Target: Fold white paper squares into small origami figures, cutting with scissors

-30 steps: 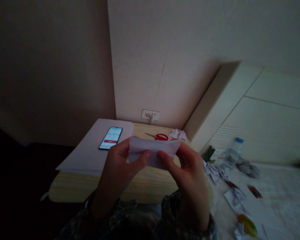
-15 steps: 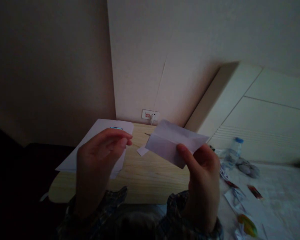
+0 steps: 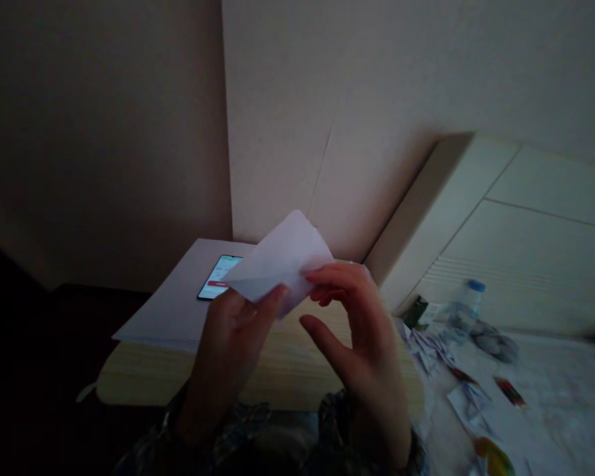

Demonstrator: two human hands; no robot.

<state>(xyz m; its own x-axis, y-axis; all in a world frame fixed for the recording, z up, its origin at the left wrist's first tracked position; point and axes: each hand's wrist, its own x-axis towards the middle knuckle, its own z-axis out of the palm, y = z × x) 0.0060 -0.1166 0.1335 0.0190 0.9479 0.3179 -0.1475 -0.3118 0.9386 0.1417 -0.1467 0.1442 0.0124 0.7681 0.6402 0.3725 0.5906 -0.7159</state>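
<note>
A small piece of white paper (image 3: 280, 254), with a pale diagonal edge, is held up above the wooden table (image 3: 297, 380). My left hand (image 3: 235, 337) pinches its lower edge between thumb and fingers. Beside its right edge is my right hand (image 3: 359, 317), thumb and fingers apart, the fingertips at or just touching the paper. Behind the left hand, a phone (image 3: 218, 281) with a lit screen lies on a stack of larger white sheets (image 3: 171, 304).
Right of the table, a pale surface (image 3: 565, 396) carries a plastic bottle (image 3: 466, 307) with a blue cap, crumpled paper scraps (image 3: 429, 347) and a yellow-green item (image 3: 493, 456). A cream headboard (image 3: 540, 244) leans into view behind them.
The paper has passed from my right hand to my left and moved leftward, turned. My right hand has opened. More of the phone now shows; the wall socket is covered.
</note>
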